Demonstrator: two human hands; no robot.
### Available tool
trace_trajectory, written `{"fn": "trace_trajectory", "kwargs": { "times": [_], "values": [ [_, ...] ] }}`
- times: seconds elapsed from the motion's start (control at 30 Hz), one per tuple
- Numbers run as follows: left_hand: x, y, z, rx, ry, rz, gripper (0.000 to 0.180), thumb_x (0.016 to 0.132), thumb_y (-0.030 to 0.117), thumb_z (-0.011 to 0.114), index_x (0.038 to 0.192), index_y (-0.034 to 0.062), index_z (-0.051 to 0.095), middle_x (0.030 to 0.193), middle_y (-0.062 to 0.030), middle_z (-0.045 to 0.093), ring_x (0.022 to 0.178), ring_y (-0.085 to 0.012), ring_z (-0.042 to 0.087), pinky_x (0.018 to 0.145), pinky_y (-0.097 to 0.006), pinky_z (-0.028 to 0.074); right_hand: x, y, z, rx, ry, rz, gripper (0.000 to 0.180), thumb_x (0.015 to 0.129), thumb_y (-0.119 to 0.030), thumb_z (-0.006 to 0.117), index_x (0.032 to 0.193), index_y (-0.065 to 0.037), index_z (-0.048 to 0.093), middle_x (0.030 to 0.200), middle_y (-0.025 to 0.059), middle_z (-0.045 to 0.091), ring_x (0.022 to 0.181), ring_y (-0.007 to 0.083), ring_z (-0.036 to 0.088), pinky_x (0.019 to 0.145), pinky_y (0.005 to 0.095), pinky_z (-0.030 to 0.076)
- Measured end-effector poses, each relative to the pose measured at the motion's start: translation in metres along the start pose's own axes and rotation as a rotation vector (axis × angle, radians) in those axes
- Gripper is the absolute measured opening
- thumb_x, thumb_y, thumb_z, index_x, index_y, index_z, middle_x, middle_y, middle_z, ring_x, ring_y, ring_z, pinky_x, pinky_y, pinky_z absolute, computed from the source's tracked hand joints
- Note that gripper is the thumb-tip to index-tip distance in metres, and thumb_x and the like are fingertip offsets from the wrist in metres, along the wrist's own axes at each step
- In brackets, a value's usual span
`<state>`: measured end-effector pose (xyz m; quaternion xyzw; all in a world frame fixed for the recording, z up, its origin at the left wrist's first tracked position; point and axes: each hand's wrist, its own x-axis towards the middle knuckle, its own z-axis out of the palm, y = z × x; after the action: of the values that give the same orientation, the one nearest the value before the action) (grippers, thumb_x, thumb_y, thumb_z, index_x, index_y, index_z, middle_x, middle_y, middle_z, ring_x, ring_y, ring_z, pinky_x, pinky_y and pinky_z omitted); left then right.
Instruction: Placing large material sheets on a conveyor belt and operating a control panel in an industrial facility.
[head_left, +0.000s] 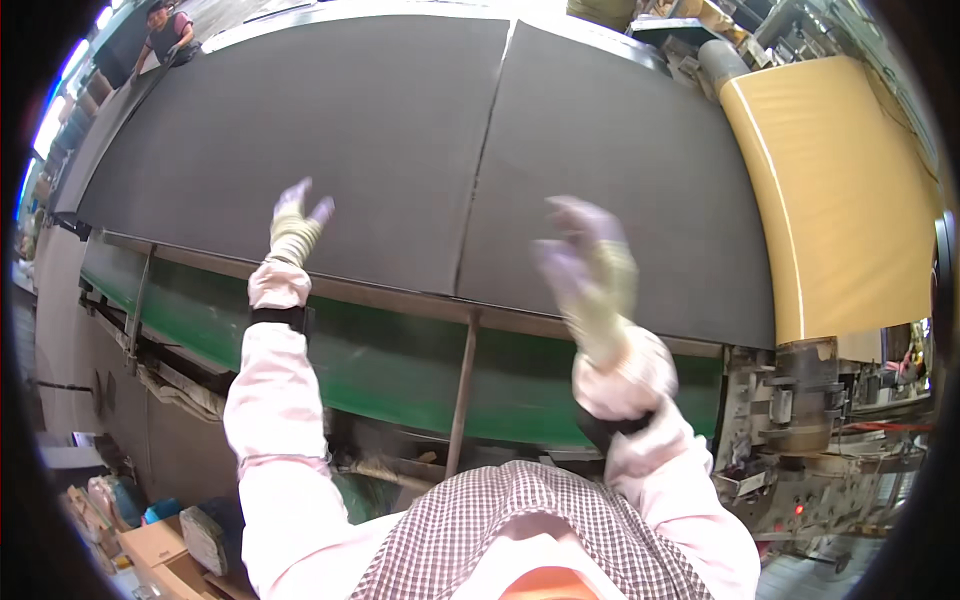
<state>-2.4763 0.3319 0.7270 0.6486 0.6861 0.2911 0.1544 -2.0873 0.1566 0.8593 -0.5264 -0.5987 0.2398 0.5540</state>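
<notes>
Both my arms in pink sleeves reach up over a wide dark grey sheet (380, 140) lying on a long machine bed. My left hand (296, 222) wears a pale work glove, its fingers spread, hovering at the sheet's near edge. My right hand (590, 270), gloved too and blurred, is raised above the second dark sheet (620, 170), fingers apart and curled. Neither hand holds anything. A seam (487, 150) runs between the two sheets.
A tan roller or roll of material (840, 190) curves down at the right end. Under the bed run a green belt (400, 360) and a metal frame post (462, 400). Another person (165, 35) stands at the far left end. Boxes (150, 545) sit on the floor lower left.
</notes>
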Motion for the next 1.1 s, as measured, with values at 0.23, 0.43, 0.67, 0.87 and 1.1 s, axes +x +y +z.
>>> {"fn": "trace_trajectory", "kwargs": {
  "times": [0.23, 0.43, 0.67, 0.87, 1.1],
  "values": [
    [-0.167, 0.077, 0.125, 0.523, -0.381, -0.117, 0.089, 0.062, 0.053, 0.081, 0.136, 0.0163, 0.048, 0.138, -0.0142, 0.042, 0.128, -0.0325, 0.04, 0.105, -0.045, 0.039, -0.111, 0.244, -0.025, -0.973, -0.259, 0.259, 0.067, 0.079, -0.034, 0.072, 0.136, -0.008, 0.047, 0.142, 0.0187, 0.042, 0.127, 0.0377, 0.041, 0.102, 0.0516, 0.038],
    [-0.187, 0.012, 0.099, 0.265, 0.102, 0.155, 0.057, 0.076, 0.04, 0.076, 0.118, 0.0054, 0.06, 0.112, -0.0178, 0.061, 0.105, -0.0371, 0.058, 0.092, -0.046, 0.048, -0.173, 0.273, -0.101, -1.091, -0.227, 0.266, 0.063, 0.081, -0.029, 0.068, 0.136, -0.008, 0.047, 0.146, 0.018, 0.039, 0.128, 0.0336, 0.041, 0.099, 0.0509, 0.04],
    [-0.243, 0.059, 0.098, 0.407, -0.186, 0.059, 0.062, 0.074, 0.052, 0.07, 0.114, 0.0057, 0.063, 0.112, -0.0164, 0.062, 0.106, -0.035, 0.058, 0.09, -0.046, 0.048, -0.205, 0.285, -0.233, -1.146, -0.14, 0.256, 0.057, 0.078, -0.022, 0.073, 0.129, -0.005, 0.054, 0.137, 0.0199, 0.049, 0.126, 0.0381, 0.046, 0.106, 0.0456, 0.038],
    [-0.235, -0.018, 0.107, 0.521, -0.038, 0.02, 0.069, 0.078, 0.054, 0.068, 0.13, 0.0121, 0.053, 0.135, -0.0156, 0.05, 0.125, -0.0362, 0.046, 0.105, -0.045, 0.039, -0.203, 0.336, -0.3, -1.096, -0.175, 0.455, 0.066, 0.08, -0.021, 0.071, 0.138, -0.003, 0.044, 0.144, 0.0229, 0.039, 0.135, 0.0367, 0.037, 0.112, 0.0415, 0.031],
    [-0.25, -0.01, 0.116, 0.47, -0.094, 0.094, 0.062, 0.072, 0.048, 0.076, 0.119, 0.0131, 0.058, 0.116, -0.0127, 0.058, 0.111, -0.0346, 0.053, 0.093, -0.046, 0.046, -0.196, 0.34, -0.296, -1.235, -0.164, 0.467, 0.068, 0.076, -0.032, 0.074, 0.133, -0.007, 0.047, 0.138, 0.02, 0.044, 0.127, 0.0377, 0.043, 0.101, 0.0479, 0.041]
  ]
}}
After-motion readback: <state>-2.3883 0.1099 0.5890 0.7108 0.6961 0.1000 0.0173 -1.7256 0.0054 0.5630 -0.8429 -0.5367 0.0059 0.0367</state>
